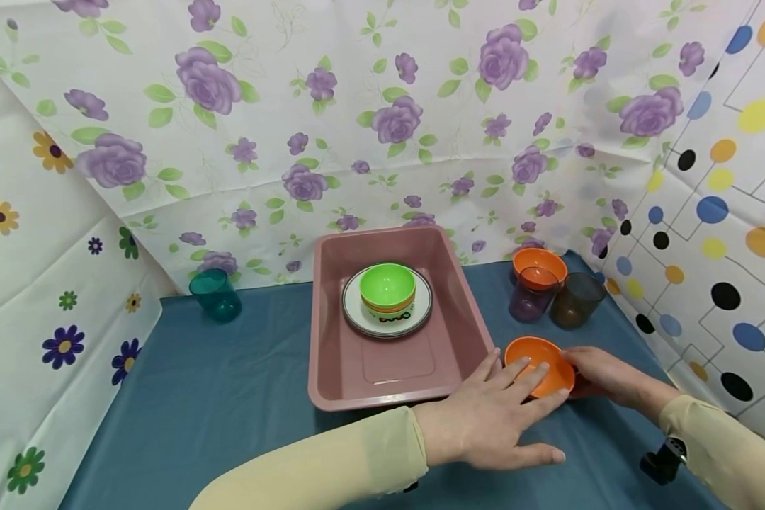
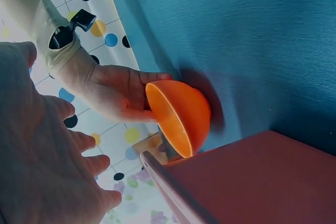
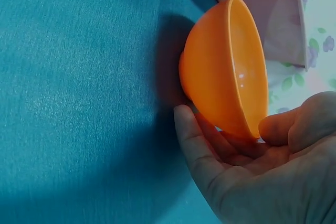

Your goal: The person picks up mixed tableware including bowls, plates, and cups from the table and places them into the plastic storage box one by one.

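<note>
An orange bowl [image 1: 538,349] is at the right of the pink basin, just above the blue cloth. My right hand [image 1: 612,375] pinches its rim, thumb at the inside edge and fingers beneath the outer wall, as the right wrist view shows the bowl [image 3: 210,66] from the side. Over the near part of the bowl reaches my left hand [image 1: 484,418], palm down with fingers spread and holding nothing. In the left wrist view a gap shows between the left fingers [image 2: 97,163] and the bowl. The basin's right wall [image 1: 468,304] is close to the left fingertips.
Inside the pink basin, a green bowl [image 1: 387,285] tops a stack on white plates [image 1: 355,312]. Behind the held bowl stand a purple cup [image 1: 530,303], a dark brown cup [image 1: 576,303] and another orange bowl [image 1: 540,261]. A teal cup [image 1: 217,296] is at the back left.
</note>
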`<state>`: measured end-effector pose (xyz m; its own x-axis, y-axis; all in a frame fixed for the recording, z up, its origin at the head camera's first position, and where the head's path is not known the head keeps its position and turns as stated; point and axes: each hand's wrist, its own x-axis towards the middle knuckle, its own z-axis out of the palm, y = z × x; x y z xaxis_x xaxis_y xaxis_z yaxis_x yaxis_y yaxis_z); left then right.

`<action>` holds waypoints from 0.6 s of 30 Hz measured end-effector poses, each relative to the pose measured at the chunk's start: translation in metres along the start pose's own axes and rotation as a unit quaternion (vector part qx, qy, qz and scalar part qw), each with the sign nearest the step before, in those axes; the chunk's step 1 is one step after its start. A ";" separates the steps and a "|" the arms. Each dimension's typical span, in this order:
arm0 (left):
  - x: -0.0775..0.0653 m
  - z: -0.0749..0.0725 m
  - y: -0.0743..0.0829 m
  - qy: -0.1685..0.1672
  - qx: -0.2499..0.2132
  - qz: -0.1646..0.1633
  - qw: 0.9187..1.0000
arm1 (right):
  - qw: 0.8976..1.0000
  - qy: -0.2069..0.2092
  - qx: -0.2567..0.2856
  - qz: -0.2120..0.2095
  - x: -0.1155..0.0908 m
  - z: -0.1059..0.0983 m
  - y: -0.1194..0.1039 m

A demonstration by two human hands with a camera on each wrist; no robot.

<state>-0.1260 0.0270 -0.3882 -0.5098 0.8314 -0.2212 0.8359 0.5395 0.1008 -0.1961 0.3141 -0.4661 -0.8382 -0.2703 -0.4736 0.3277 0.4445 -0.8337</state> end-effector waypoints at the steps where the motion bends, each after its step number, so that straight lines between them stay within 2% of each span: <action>1: 0.000 0.000 0.000 0.000 0.000 0.000 1.000 | 1.000 0.001 0.001 0.003 0.000 0.001 0.000; 18: 0.000 0.003 0.001 -0.004 0.000 -0.003 1.000 | 0.998 -0.019 0.056 0.008 0.003 0.002 0.006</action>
<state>-0.1245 0.0278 -0.3909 -0.5128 0.8274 -0.2290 0.8334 0.5438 0.0986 -0.1953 0.3142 -0.4730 -0.8162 -0.2965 -0.4959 0.3898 0.3510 -0.8514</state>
